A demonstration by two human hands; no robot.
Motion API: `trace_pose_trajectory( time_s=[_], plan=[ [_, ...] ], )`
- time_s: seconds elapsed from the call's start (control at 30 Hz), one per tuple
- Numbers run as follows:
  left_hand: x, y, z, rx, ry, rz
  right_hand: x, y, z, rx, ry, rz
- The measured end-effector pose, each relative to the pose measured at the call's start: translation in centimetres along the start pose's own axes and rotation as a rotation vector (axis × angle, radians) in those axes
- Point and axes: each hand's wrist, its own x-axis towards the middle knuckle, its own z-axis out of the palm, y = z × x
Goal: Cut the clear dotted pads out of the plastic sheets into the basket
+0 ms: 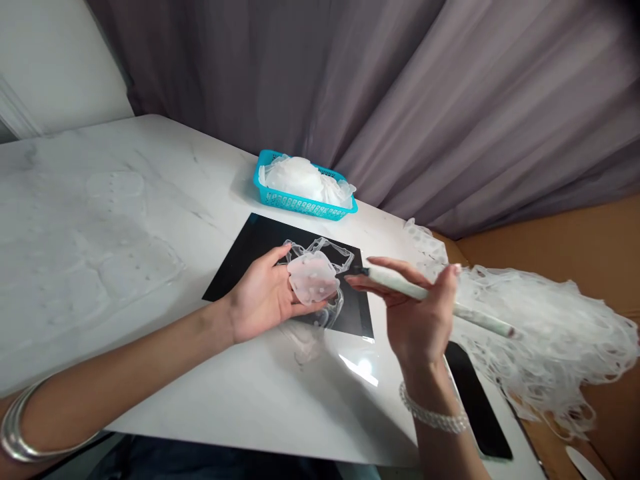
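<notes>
My left hand (265, 293) is palm up, with a thin translucent piece (314, 277) lying across its fingers. The piece is frosted, has wavy edges and shows small spots. In my right hand (417, 313) is a slim pale pen-shaped tool (400, 283), its dark tip pointing left towards the piece without touching it. What kind of tool it is, I cannot make out. Below my left hand lies a black mat (245, 257), bearing clear cut-out film scraps (345, 257) that my fingers partly hide.
A blue basket (300, 203) holding white translucent pieces (295, 175) stands behind the mat. Clear sheets (125, 260) cover the left of the white table (210, 393). On the right are a heap of film offcuts (545, 327) and a dark-screened phone (477, 400). A grey curtain (280, 73) hangs behind.
</notes>
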Motion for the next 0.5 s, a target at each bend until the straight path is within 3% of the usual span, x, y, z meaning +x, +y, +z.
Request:
trace_pose_trajectory(
  time_s=[0.07, 0.17, 0.4, 0.5],
  plan=[
    [-0.1, 0.2, -0.5, 0.005, 0.007, -0.005, 0.6, 0.1, -0.7, -0.079, 0.126, -0.008],
    [-0.1, 0.3, -0.7, 0.063, 0.001, -0.012, 1.3, 1.1, -1.3, -0.150, 0.166, 0.034],
    [-0.2, 0.1, -0.1, 0.110, -0.027, -0.040, 1.3, 3.0, -0.3, -0.160, -0.112, 0.116],
    [-0.2, 0.0, -0.2, 0.063, -0.035, -0.050, 1.3, 3.4, 0.0, -0.136, -0.165, 0.114]
  ],
)
